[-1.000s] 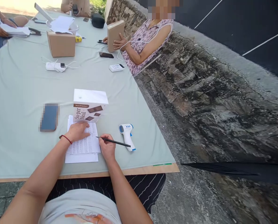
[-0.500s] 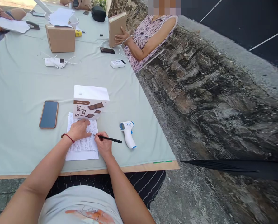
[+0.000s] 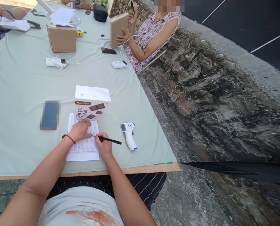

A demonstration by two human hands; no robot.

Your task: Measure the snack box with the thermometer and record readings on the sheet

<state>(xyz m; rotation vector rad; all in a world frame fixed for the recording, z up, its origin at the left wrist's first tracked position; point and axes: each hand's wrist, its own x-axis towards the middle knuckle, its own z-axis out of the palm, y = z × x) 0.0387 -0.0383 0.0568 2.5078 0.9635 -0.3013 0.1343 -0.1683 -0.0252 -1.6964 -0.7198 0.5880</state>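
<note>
While the left hand [image 3: 80, 131] rests on the printed sheets [image 3: 83, 147], thumb spread from its fingers, I see the right hand [image 3: 104, 146] pinching a black pen [image 3: 110, 140], tip near that thumb. The sheets lie on the tablecloth [image 3: 19, 144] before the white box [image 3: 92, 102] (a thermometer [image 3: 129, 135] sits off to the right).

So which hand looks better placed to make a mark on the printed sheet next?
Probably the right hand: it grips the black pen, with the tip pointing in over the printed sheet. The left hand rests on the sheet and holds no pen.
</note>
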